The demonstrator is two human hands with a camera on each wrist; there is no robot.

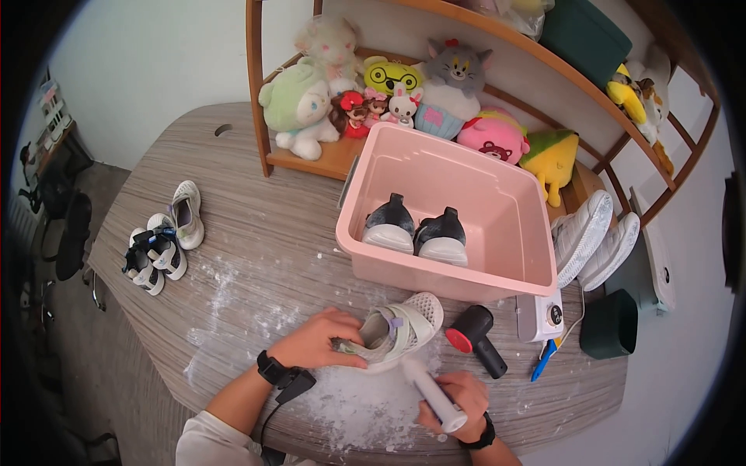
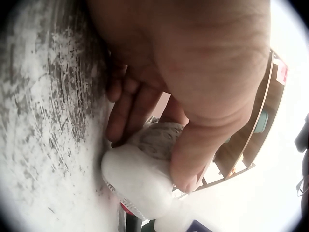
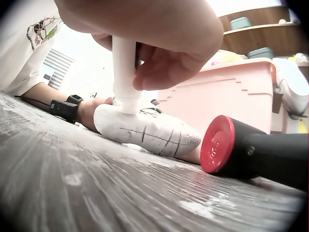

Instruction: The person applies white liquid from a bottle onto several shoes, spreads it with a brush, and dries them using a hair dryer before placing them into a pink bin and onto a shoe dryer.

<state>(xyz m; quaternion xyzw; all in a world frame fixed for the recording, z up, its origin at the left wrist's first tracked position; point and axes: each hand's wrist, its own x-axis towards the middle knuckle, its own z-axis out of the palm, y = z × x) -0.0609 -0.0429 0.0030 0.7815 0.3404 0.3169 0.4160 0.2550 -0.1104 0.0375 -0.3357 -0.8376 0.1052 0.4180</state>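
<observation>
A pale grey-green sneaker (image 1: 416,325) lies on its side at the front of the table, sole turned towards the person. My left hand (image 1: 325,339) grips it at the heel, thumb on one side and fingers on the other in the left wrist view. My right hand (image 1: 460,398) holds a white cylindrical stick-like tool (image 3: 123,72), its far end right at the white sole (image 3: 147,130). The tip looks blurred in the head view. White powder (image 1: 350,408) covers the wood-grain table beneath and around the shoe.
A black hair-dryer-like device with a red end (image 1: 457,335) lies right of the shoe. Behind stands a pink bin (image 1: 454,276) holding two dark-and-white shoes. More sneakers (image 1: 185,213) sit left, white shoes (image 1: 583,233) right. A shelf (image 1: 260,85) carries plush toys.
</observation>
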